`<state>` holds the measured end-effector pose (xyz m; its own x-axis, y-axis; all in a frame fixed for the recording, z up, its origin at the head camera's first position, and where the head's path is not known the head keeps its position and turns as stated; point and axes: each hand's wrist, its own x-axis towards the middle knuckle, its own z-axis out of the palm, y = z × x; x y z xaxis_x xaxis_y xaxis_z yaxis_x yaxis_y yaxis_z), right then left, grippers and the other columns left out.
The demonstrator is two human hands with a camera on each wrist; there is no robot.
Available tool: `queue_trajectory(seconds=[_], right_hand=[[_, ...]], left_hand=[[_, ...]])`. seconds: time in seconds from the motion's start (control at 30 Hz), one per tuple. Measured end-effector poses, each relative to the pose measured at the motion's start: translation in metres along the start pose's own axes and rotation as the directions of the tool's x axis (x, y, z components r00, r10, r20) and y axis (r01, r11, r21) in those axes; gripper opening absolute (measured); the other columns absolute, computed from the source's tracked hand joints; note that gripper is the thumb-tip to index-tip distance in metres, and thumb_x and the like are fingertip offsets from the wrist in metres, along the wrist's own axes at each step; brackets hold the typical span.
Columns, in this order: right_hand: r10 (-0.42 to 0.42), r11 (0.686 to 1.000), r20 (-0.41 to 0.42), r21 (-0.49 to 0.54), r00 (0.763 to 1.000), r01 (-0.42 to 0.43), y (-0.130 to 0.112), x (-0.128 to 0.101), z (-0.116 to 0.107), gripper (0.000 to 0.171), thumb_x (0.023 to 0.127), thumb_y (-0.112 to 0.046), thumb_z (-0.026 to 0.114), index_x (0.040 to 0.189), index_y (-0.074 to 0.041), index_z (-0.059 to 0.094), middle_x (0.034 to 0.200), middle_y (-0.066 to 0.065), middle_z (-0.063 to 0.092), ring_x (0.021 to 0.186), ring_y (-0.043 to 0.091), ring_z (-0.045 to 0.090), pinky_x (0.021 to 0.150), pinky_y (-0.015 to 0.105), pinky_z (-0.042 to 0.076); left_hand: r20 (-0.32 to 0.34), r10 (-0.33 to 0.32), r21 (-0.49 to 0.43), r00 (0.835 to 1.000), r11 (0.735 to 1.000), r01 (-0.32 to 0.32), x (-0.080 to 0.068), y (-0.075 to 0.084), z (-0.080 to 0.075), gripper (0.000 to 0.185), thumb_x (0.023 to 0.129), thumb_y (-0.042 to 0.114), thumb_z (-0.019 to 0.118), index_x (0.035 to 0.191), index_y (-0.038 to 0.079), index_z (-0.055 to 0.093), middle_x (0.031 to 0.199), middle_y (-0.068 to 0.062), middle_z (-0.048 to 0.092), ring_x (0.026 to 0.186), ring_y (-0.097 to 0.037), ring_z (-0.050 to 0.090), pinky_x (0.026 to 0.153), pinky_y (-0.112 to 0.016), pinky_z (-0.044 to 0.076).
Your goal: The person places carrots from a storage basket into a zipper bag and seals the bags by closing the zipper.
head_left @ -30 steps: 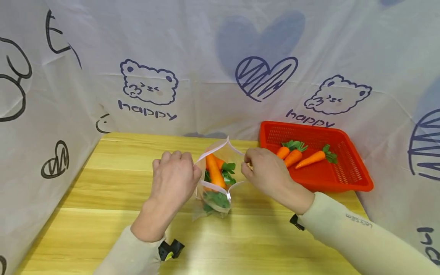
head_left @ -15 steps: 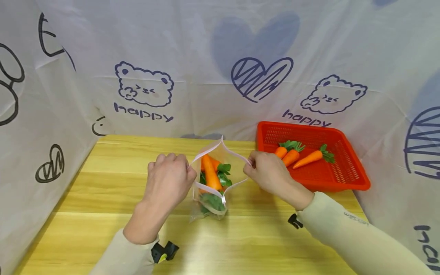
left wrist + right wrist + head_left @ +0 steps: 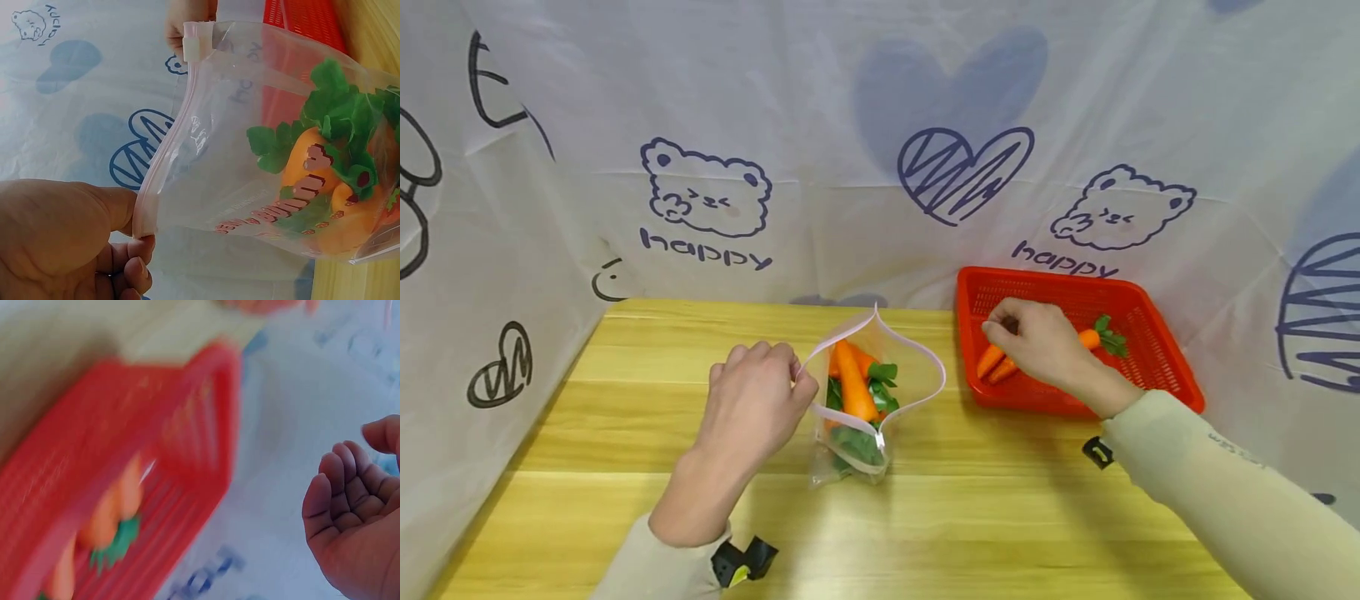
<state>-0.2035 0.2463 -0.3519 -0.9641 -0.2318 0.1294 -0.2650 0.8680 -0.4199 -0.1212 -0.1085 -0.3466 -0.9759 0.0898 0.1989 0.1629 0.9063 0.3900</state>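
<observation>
My left hand (image 3: 758,396) pinches the left edge of a clear zip bag's mouth between thumb and fingers. The zip bag (image 3: 206,137) has a pink-edged top with a white slider, and its mouth gapes wide. Inside it lie several carrots (image 3: 854,383) with green leaves. Over the left part of a red basket (image 3: 1078,400) hovers my right hand (image 3: 1037,342), fingers loosely curved with nothing in them. Carrots (image 3: 103,515) lie in the basket, partly hidden under that hand in the head view.
The wooden table (image 3: 940,517) carries the bag at its middle and the basket at the back right. A white printed cloth (image 3: 820,125) stands as a wall behind and at the sides.
My right hand has let go of the bag's right edge and moved right, over the basket. The left hand keeps its pinch on the bag, whose mouth stays wide.
</observation>
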Motion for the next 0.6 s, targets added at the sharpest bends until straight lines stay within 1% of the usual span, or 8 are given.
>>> queue_trajectory(seconds=[0.1, 0.23, 0.3, 0.43, 0.53, 0.6], right_hand=[[0.055, 0.995, 0.040, -0.091, 0.998, -0.051, 0.026, 0.013, -0.014, 0.019, 0.102, -0.023, 0.062, 0.106, -0.006, 0.070, 0.091, 0.009, 0.070, 0.078, 0.025, 0.060, 0.074, 0.041, 0.051], [0.107, 0.971, 0.112, -0.224, 0.988, -0.080, 0.064, 0.030, -0.024, 0.021, 0.102, -0.023, 0.060, 0.108, -0.003, 0.067, 0.089, 0.010, 0.069, 0.078, 0.027, 0.060, 0.074, 0.045, 0.053], [0.122, 0.956, 0.140, -0.282, 0.983, -0.078, 0.085, 0.037, -0.025, 0.021, 0.101, -0.023, 0.061, 0.105, -0.003, 0.066, 0.088, 0.010, 0.068, 0.079, 0.028, 0.061, 0.075, 0.047, 0.053], [0.147, 0.920, 0.210, -0.387, 0.967, -0.055, 0.122, 0.045, -0.026, 0.020, 0.098, -0.021, 0.063, 0.102, -0.001, 0.065, 0.091, 0.014, 0.069, 0.082, 0.033, 0.064, 0.081, 0.056, 0.055], [0.190, 0.892, 0.274, -0.449, 0.943, -0.049, 0.141, 0.046, -0.025, 0.025, 0.096, -0.020, 0.064, 0.107, 0.003, 0.065, 0.099, 0.020, 0.072, 0.091, 0.039, 0.067, 0.091, 0.062, 0.054], [0.239, 0.878, 0.323, -0.475, 0.916, -0.061, 0.150, 0.045, -0.024, 0.034, 0.097, -0.020, 0.065, 0.116, 0.007, 0.063, 0.108, 0.026, 0.071, 0.101, 0.045, 0.067, 0.098, 0.064, 0.052]], left_hand=[[-0.001, -0.008, -0.011, 1.000, 1.000, 0.008, -0.001, -0.002, 0.000, 0.016, 0.093, 0.018, 0.059, 0.079, 0.013, 0.062, 0.077, -0.004, 0.059, 0.079, -0.030, 0.050, 0.070, -0.039, 0.032], [0.004, -0.019, -0.024, 1.000, 1.000, 0.019, -0.002, -0.004, -0.002, 0.015, 0.093, 0.018, 0.059, 0.079, 0.013, 0.062, 0.077, -0.004, 0.058, 0.079, -0.030, 0.050, 0.070, -0.039, 0.032], [0.005, -0.022, -0.028, 1.000, 0.999, 0.022, -0.002, -0.005, -0.002, 0.015, 0.092, 0.018, 0.059, 0.079, 0.013, 0.062, 0.077, -0.004, 0.058, 0.080, -0.030, 0.051, 0.071, -0.039, 0.032], [0.014, -0.027, -0.033, 1.000, 0.999, 0.028, -0.001, -0.005, -0.001, 0.014, 0.092, 0.018, 0.060, 0.079, 0.013, 0.062, 0.078, -0.004, 0.059, 0.081, -0.030, 0.051, 0.072, -0.039, 0.033], [0.023, -0.029, -0.034, 0.999, 0.999, 0.030, 0.000, -0.004, 0.000, 0.013, 0.092, 0.018, 0.061, 0.079, 0.014, 0.062, 0.078, -0.004, 0.059, 0.082, -0.031, 0.052, 0.072, -0.039, 0.032], [0.027, -0.029, -0.034, 0.999, 0.999, 0.030, 0.000, -0.004, 0.001, 0.013, 0.092, 0.018, 0.062, 0.079, 0.014, 0.062, 0.078, -0.004, 0.059, 0.081, -0.030, 0.051, 0.072, -0.039, 0.032]])
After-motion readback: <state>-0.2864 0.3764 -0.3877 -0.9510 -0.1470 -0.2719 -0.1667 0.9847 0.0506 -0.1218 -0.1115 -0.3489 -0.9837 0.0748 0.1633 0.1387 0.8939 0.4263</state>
